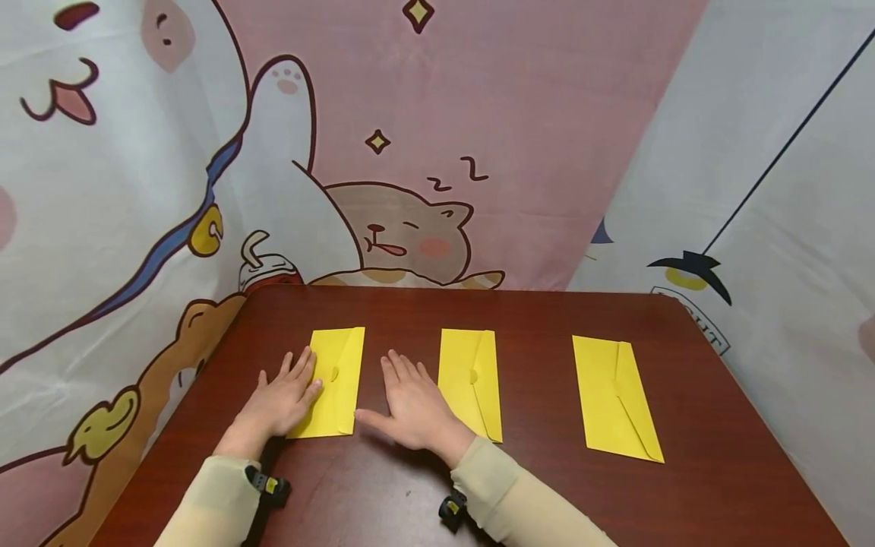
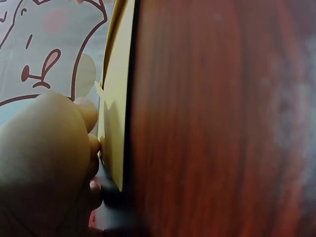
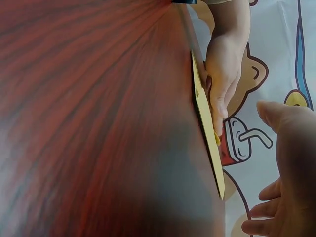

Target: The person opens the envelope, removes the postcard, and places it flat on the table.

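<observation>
Three yellow envelopes lie flat in a row on the dark red-brown table. My left hand (image 1: 282,399) rests at the left edge of the left envelope (image 1: 335,387), fingers and thumb extended over its side. Between the left envelope and the middle envelope (image 1: 472,372), my right hand (image 1: 413,406) is held with straight fingers and the thumb pointing left, holding nothing. In the right wrist view, the right hand (image 3: 296,163) appears raised off the table. The left wrist view shows the left hand (image 2: 49,158) beside the envelope's edge (image 2: 116,98); its fingertips are partly hidden.
The right envelope (image 1: 615,395) lies apart toward the table's right side. A cloth with cartoon animals (image 1: 417,228) hangs behind the table (image 1: 540,486). Small black devices (image 1: 270,485) are strapped at both wrists over cream sleeves.
</observation>
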Available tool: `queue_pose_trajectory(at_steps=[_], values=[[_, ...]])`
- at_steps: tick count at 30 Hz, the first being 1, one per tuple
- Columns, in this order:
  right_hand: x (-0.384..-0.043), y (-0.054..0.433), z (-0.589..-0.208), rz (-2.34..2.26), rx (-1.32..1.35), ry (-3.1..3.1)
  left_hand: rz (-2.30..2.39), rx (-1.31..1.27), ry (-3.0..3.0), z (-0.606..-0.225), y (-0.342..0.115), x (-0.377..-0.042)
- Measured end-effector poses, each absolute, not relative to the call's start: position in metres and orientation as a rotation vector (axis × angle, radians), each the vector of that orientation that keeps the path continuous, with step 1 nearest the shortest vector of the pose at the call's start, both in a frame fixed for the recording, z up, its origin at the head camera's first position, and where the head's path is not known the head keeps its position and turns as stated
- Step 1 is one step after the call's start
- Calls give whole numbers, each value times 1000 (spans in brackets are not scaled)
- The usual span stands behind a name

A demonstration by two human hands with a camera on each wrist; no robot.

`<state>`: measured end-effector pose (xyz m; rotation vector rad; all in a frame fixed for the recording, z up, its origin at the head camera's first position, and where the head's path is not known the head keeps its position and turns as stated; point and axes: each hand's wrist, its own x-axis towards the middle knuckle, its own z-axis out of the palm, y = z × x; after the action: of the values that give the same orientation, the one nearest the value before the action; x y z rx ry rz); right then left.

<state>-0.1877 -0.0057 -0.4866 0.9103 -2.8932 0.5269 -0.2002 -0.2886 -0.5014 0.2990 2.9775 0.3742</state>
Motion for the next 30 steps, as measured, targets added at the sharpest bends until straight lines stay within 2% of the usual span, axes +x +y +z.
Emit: queue_pose_trajectory(at_steps=[6, 30], values=[[-188, -21, -487, 635, 906, -2905, 347, 294, 2961, -502, -288, -200], [-190, -62, -496, 482, 872, -3006, 322, 267, 2908, -496, -283, -201]])
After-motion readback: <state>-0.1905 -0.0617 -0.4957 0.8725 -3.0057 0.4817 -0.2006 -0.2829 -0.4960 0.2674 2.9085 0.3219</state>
